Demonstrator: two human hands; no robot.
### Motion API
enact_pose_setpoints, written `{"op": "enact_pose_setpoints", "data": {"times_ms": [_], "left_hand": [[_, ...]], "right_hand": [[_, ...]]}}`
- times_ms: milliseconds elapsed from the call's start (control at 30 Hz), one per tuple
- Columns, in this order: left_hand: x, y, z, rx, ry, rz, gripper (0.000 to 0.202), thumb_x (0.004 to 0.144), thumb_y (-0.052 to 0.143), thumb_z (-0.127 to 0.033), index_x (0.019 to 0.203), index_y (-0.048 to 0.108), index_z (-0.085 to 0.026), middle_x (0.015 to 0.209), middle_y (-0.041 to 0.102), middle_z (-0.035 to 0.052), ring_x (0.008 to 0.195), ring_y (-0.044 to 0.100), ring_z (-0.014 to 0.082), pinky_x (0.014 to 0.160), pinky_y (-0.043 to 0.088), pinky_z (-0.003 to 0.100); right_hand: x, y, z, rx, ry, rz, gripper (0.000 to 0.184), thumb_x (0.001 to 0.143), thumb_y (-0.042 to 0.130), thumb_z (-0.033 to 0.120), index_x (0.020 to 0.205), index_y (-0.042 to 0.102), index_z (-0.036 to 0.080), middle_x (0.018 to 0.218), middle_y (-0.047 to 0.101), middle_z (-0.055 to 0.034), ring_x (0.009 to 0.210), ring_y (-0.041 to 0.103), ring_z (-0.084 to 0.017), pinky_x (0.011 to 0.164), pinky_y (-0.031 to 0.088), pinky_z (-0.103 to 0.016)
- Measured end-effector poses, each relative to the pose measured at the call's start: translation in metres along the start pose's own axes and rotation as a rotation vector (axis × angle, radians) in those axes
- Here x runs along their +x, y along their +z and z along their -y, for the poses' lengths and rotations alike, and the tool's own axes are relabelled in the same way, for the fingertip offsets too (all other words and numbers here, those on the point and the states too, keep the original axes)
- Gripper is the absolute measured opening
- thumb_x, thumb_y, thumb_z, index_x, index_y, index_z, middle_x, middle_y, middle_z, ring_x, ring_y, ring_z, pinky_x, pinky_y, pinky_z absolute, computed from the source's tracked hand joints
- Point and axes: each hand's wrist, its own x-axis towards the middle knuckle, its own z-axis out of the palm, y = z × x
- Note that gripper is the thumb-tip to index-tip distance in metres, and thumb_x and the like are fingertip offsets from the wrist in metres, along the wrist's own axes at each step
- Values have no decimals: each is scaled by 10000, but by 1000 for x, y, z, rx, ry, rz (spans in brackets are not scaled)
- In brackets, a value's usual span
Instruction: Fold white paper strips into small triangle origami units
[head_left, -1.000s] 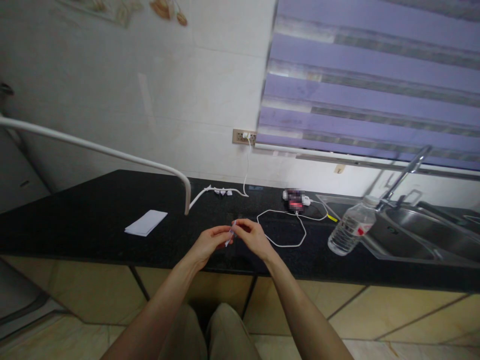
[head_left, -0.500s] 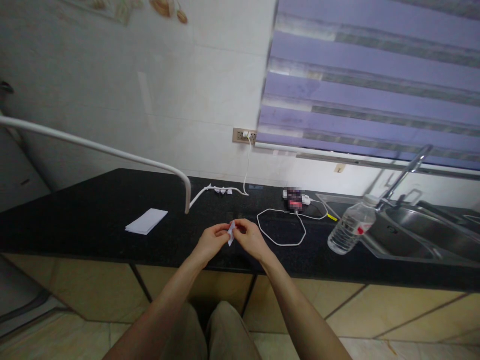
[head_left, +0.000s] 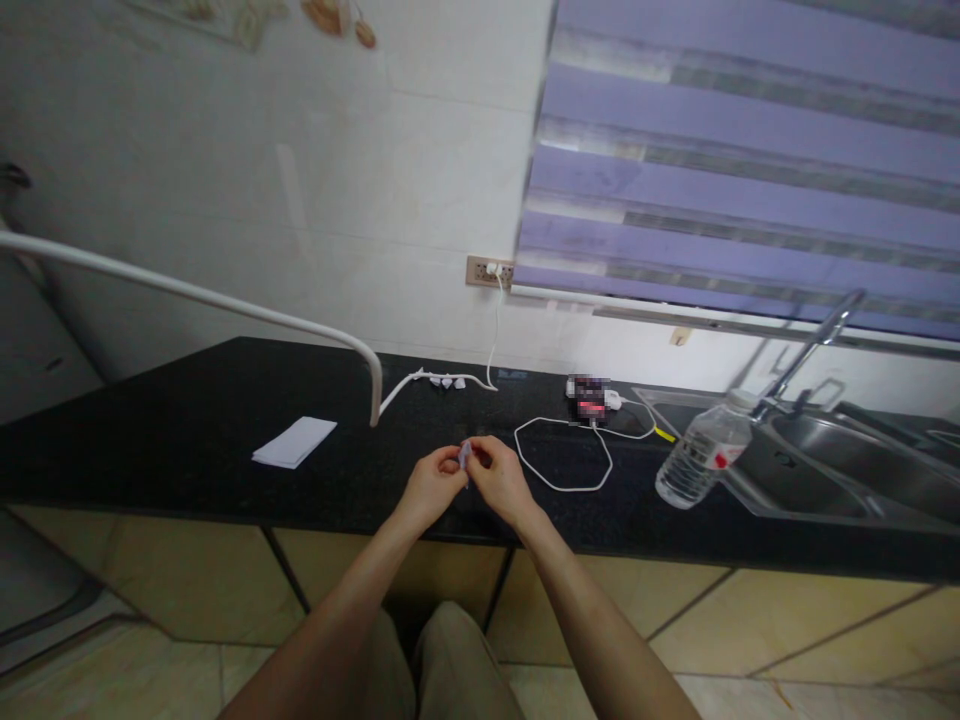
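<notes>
A small folded piece of white paper (head_left: 465,458) is pinched between my two hands above the front of the black countertop (head_left: 187,430). My left hand (head_left: 433,485) grips its left side, thumb and fingers closed. From the other side, my right hand (head_left: 501,478) holds it between thumb and fingertips. Fingers cover much of the paper, so its exact folded shape is hidden. To the left lies a stack of white paper sheets (head_left: 295,443). Several small folded paper pieces (head_left: 448,382) sit in a row near the wall, beside a white cable.
On the right, a white charging cable (head_left: 564,489) loops from a blurred-out device (head_left: 591,400). A clear plastic water bottle (head_left: 705,450) stands tilted in view by the steel sink (head_left: 802,480). A white bent tube (head_left: 225,308) reaches in from the left. The wall socket (head_left: 489,271) holds a plug.
The paper has turned between my fingers and shows less of its face now. My left thumb has shifted down and toward my right hand; both hands stay in about the same spot.
</notes>
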Motion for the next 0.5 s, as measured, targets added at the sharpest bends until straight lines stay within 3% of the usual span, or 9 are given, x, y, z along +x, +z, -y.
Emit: {"op": "enact_pose_setpoints", "data": {"times_ms": [100,200,400,500], "left_hand": [[1,2,1,5,24,-15,275,616,559,-217,874,597,-127,674,639,34,608,585,140,574,435,224],[0,2,-1,59,45,-100,244,633,519,-201,850,609,-138,710,645,40,633,588,144,588,436,230],[-2,3,-3,212,91,-182,241,645,520,-215,866,599,-160,659,629,19,589,578,134,559,431,226],[-2,4,-1,282,134,-239,239,678,472,-183,876,604,-170,729,644,35,655,591,139,619,441,239]], "right_hand": [[-1,0,2,-15,5,-7,144,755,480,182,831,602,174,755,592,-26,662,536,-124,620,421,-233],[-2,1,3,-68,4,-2,144,750,484,167,834,601,177,754,591,-27,663,535,-128,624,421,-236],[-4,4,5,-117,-30,-11,161,763,466,152,844,601,183,776,589,-34,708,539,-142,660,421,-249],[-4,3,7,-113,-60,-3,170,761,458,137,853,594,182,787,581,-34,719,534,-144,661,418,-248]]}}
